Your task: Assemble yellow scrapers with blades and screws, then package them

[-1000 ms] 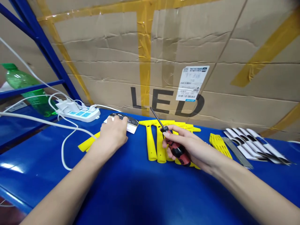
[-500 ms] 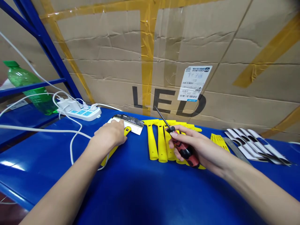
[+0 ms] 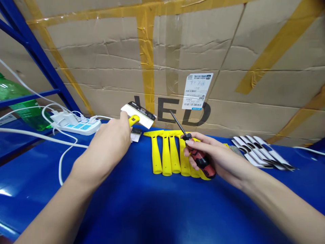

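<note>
Wrapped round a yellow handle, my left hand (image 3: 108, 147) holds a scraper (image 3: 139, 115) raised above the table, its wide blade in a black-and-white sleeve. Beneath it, partly hidden by the hand, another sleeved blade (image 3: 136, 135) lies on the blue surface. My right hand (image 3: 203, 149) is closed on a screwdriver (image 3: 200, 157) with a red and black grip, its shaft pointing up and to the left. Just behind that hand several yellow scraper handles (image 3: 166, 156) lie side by side in a row, the rightmost partly covered by the screwdriver and fingers.
A large cardboard box (image 3: 109, 61) with brown tape stands behind the blue table (image 3: 142, 210). Several sleeved blades (image 3: 261, 152) lie at the right. A white power strip (image 3: 83, 126) with cables sits at the left, near a green bottle (image 3: 22, 101) and a blue frame (image 3: 40, 51).
My left hand has lifted the scraper off the table, uncovering another sleeved blade beneath. My right hand still holds the screwdriver in much the same pose. The view has shifted slightly right.
</note>
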`<state>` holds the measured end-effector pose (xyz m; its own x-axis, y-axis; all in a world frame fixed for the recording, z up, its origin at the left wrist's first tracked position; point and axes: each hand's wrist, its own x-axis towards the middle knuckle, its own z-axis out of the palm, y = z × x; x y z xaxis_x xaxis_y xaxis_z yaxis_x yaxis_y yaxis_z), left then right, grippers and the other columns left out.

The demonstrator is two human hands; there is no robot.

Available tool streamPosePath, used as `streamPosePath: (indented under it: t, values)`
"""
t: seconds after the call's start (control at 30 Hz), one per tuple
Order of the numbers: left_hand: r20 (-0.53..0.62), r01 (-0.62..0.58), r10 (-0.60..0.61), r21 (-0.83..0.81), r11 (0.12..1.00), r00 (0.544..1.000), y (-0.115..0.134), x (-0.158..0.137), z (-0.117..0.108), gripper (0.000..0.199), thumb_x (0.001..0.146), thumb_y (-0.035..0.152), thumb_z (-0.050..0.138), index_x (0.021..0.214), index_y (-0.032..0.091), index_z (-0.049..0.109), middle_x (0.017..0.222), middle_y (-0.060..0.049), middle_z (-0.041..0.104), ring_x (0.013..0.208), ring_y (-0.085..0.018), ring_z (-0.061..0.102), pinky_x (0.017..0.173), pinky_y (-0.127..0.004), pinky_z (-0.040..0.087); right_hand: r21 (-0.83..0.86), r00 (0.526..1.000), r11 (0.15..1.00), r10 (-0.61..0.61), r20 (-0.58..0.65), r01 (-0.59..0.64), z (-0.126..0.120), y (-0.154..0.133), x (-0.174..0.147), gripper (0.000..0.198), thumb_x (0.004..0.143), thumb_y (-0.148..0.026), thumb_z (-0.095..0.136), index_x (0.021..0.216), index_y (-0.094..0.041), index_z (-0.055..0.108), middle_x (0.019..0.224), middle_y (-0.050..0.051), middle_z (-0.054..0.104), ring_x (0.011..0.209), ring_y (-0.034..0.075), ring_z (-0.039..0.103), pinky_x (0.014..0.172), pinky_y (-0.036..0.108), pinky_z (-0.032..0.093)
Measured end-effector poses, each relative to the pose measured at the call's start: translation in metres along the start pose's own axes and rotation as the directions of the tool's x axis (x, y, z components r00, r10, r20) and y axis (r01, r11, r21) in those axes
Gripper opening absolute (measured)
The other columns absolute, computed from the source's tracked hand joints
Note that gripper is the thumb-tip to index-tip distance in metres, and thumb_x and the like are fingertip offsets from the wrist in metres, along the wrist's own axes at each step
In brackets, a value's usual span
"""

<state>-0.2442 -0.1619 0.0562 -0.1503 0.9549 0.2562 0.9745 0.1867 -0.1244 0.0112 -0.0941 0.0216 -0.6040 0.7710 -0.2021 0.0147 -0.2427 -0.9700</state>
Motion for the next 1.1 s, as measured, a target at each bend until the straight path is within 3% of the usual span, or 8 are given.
streamPosePath:
  t: [0.1,0.23,0.43,0.5,0.63,0.8,0.93,1.1]
  values:
    - [-0.03,0.06,-0.057,0.11,0.992,0.998,0.03,-0.004,-0.023,0.03,0.1,0.03,0.029,0.115,0.012,0.048,0.079,-0.016,0.067,0.065,-0.029,0.066,0.06,-0.037,0.048,-0.033,0.993,0.999,-0.006,-0.117,0.002,-0.013,-0.002,-0.005,0.027,0.082,-0.044,0.073,0.088,-0.023,0.058,0.07,-0.002,0.062,0.049,0.009,0.05,0.042,0.021,0.034]
    - [-0.029,-0.157,0.156,-0.051,0.986,0.987,0.071,0.001,-0.036,0.025,0.1,0.029,0.037,0.12,0.016,0.045,0.084,-0.012,0.069,0.067,-0.027,0.067,0.058,-0.035,0.047,0.048,0.941,0.998,-0.028,-0.337,0.046,-0.038,-0.005,-0.011,0.038,0.082,-0.057,0.069,0.101,-0.024,0.065,0.063,-0.002,0.06,0.041,0.008,0.037,0.038,0.023,0.023]
    - [-0.058,-0.443,0.44,-0.095,0.891,0.896,0.124,0.026,-0.039,0.024,0.094,0.032,0.055,0.116,0.022,0.052,0.086,-0.007,0.07,0.078,-0.029,0.07,0.065,-0.035,0.051,-0.016,0.948,0.993,-0.115,-0.296,0.116,-0.083,0.001,-0.033,0.038,0.077,-0.053,0.077,0.075,-0.023,0.053,0.039,-0.007,0.044,0.039,0.009,0.032,0.042,0.024,0.025]
    - [-0.047,-0.521,0.52,-0.13,0.844,0.853,0.139,0.035,-0.039,0.026,0.093,0.035,0.058,0.116,0.023,0.055,0.091,-0.008,0.071,0.083,-0.031,0.07,0.068,-0.037,0.052,-0.079,0.936,0.983,-0.181,-0.302,0.165,-0.098,0.008,-0.043,0.039,0.076,-0.047,0.08,0.073,-0.022,0.051,0.039,-0.007,0.045,0.04,0.008,0.034,0.044,0.024,0.027]
    - [-0.092,-0.696,0.717,-0.353,0.626,0.691,0.163,0.046,-0.032,0.051,0.089,0.032,0.064,0.136,0.029,0.047,0.115,-0.008,0.069,0.101,-0.027,0.068,0.082,-0.036,0.053,-0.189,0.904,0.961,-0.257,-0.343,0.202,-0.122,0.02,-0.063,0.037,0.074,-0.044,0.083,0.075,-0.021,0.054,0.04,-0.009,0.046,0.039,0.007,0.036,0.045,0.022,0.031]
    - [-0.114,-0.772,0.805,-0.389,0.503,0.582,0.183,0.038,-0.02,0.098,0.07,0.038,0.08,0.153,0.039,0.028,0.158,-0.009,0.036,0.118,-0.03,0.062,0.093,-0.038,0.051,-0.31,0.887,0.945,-0.231,-0.4,0.107,-0.132,0.021,-0.072,0.045,0.068,-0.051,0.084,0.064,-0.02,0.051,0.04,-0.006,0.049,0.037,0.008,0.039,0.038,0.022,0.027]
    - [-0.154,-0.796,0.801,-0.318,0.515,0.579,0.193,0.033,-0.015,0.092,0.068,0.056,0.079,0.148,0.038,0.037,0.161,-0.006,0.034,0.114,-0.032,0.064,0.091,-0.04,0.052,-0.285,0.856,0.95,-0.25,-0.452,0.126,-0.133,0.022,-0.07,0.045,0.066,-0.054,0.084,0.067,-0.02,0.054,0.04,-0.006,0.048,0.036,0.008,0.037,0.036,0.022,0.025]
    - [-0.167,-0.795,0.781,-0.217,0.566,0.602,0.195,0.033,-0.016,0.083,0.07,0.052,0.074,0.145,0.035,0.042,0.156,-0.008,0.041,0.094,-0.028,0.07,0.078,-0.038,0.052,-0.203,0.888,0.963,-0.245,-0.389,0.177,-0.134,0.024,-0.071,0.045,0.067,-0.053,0.084,0.067,-0.02,0.054,0.041,-0.006,0.049,0.038,0.007,0.039,0.039,0.021,0.029]
